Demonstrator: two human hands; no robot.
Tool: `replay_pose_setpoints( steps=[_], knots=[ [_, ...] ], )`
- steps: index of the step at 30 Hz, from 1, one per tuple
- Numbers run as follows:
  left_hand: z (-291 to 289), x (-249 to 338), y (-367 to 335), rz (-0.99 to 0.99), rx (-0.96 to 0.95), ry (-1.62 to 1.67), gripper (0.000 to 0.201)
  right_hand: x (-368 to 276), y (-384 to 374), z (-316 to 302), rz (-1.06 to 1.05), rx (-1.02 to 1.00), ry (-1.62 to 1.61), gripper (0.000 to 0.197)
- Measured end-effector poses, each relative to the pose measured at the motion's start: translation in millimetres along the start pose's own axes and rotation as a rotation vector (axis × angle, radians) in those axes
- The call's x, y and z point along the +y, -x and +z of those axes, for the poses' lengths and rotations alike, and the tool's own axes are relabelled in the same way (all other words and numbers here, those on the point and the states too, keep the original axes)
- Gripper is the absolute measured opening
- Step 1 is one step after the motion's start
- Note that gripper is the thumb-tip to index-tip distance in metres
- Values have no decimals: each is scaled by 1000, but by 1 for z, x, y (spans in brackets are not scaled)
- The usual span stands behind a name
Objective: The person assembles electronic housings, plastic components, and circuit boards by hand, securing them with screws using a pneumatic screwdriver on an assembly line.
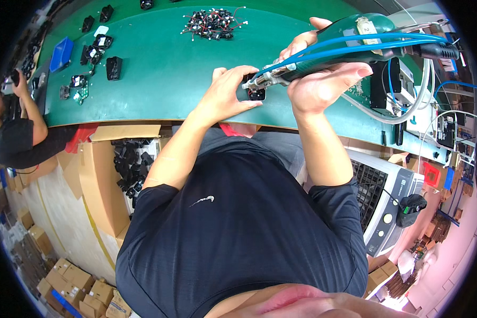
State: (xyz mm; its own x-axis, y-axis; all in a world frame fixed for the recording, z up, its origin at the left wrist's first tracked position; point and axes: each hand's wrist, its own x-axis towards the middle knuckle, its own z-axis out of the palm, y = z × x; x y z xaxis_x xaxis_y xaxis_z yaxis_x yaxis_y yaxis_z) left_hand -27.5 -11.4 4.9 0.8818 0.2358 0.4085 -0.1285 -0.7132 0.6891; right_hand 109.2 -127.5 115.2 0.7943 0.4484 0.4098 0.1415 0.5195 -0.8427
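My left hand (223,96) grips a small black plastic housing (257,95) on the green bench, thumb and fingers to either side of it. Dark parts and a bit of red show inside the housing. A green power screwdriver (347,26) with a metal nose (269,79) is in my right hand (317,91), fingers on its far side and palm on the near side. Its nose points left and down at the housing; whether the tip touches a screw cannot be made out. Two blue hoses (355,42) run along the tool to the right.
A pile of small wired parts (214,24) lies farther back. On the left are a blue bin (62,54), black housings (114,69) and circuit boards (81,94). Equipment with cables (403,87) stands right. Another person (21,127) works far left.
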Motion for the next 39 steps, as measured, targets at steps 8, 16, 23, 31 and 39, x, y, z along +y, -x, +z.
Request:
replay_pose_setpoints(
  steps=[8,16,23,31,39],
  knots=[
    [-2,2,-3,-20,1,3,84,0,-3,-1,-24,4,-59,116],
    [-1,0,-3,-55,-16,19,82,7,-1,9,-46,117,-42,113],
    [-5,-2,-5,-58,-2,-10,86,9,-5,15,-5,74,-53,111],
    [-51,-24,-49,19,134,83,89,-100,-64,-24,-365,148,136,84],
    [-111,-157,-206,-358,-144,-664,76,-62,-28,-60,-322,201,455,52]
  ],
)
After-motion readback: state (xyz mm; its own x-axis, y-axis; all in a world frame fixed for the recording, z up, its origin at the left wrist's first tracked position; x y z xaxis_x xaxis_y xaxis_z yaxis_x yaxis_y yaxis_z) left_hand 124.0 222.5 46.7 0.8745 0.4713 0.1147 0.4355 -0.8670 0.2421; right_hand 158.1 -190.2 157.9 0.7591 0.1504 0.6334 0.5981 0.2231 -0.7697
